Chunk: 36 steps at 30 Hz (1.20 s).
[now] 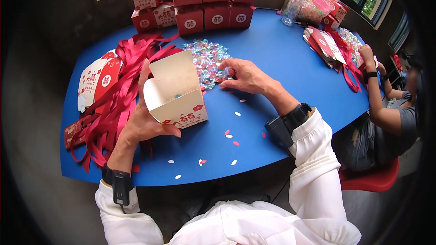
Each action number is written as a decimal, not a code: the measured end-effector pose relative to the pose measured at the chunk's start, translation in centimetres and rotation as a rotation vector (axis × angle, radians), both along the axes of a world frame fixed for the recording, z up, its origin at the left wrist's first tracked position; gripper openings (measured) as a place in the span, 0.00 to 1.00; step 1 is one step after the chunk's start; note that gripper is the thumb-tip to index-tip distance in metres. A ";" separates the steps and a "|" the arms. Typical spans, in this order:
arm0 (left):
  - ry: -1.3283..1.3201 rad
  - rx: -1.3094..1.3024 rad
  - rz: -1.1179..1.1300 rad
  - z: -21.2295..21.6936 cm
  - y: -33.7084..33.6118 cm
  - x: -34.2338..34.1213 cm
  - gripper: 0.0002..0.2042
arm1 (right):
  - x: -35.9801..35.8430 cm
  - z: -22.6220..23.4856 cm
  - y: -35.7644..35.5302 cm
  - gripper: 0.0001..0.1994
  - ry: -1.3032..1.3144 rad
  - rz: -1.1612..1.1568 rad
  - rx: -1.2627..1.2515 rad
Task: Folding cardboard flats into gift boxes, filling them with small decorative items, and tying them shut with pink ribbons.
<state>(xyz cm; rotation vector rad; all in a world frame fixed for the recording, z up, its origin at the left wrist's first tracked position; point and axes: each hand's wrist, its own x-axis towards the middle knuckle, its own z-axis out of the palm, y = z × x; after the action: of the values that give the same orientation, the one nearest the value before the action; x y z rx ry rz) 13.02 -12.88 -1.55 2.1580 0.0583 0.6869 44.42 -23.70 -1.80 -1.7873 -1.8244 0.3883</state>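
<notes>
My left hand grips a white and red gift box from its left side, thumb along the front and fingers behind. The box stands tilted with its flaps up, and a bit of something bluish shows inside. Beyond it lies a heap of candies in shiny clear wrappers. My right hand is at the heap's right edge, thumb and forefinger apart, with nothing visible between them.
Red ribbons and flat unfolded boxes lie at left. Finished boxes are stacked at the back. A jar and a bag of candies stand back right. Small paper ovals dot the front. A co-worker sits at right.
</notes>
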 end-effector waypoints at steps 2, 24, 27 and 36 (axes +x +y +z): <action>-0.046 -0.079 0.019 -0.3 -0.3 0.2 0.73 | 0.1 -0.2 0.1 0.19 0.009 -0.020 -0.017; 0.345 -0.244 0.111 0.4 -1.8 -0.2 0.41 | 0.5 -0.3 0.0 0.23 0.027 -0.011 -0.070; 0.260 -0.328 0.002 0.2 -1.8 -0.7 0.40 | 0.3 -0.2 -0.1 0.23 0.018 -0.009 -0.043; -0.080 -0.283 -0.192 -0.2 -0.2 0.4 0.76 | 0.5 0.2 0.0 0.19 0.057 -0.054 -0.102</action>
<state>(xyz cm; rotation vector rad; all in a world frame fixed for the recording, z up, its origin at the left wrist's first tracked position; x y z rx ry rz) 13.38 -13.04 -1.75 1.8357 -0.0888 0.6127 44.89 -23.74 -1.64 -1.8701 -1.7412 0.5143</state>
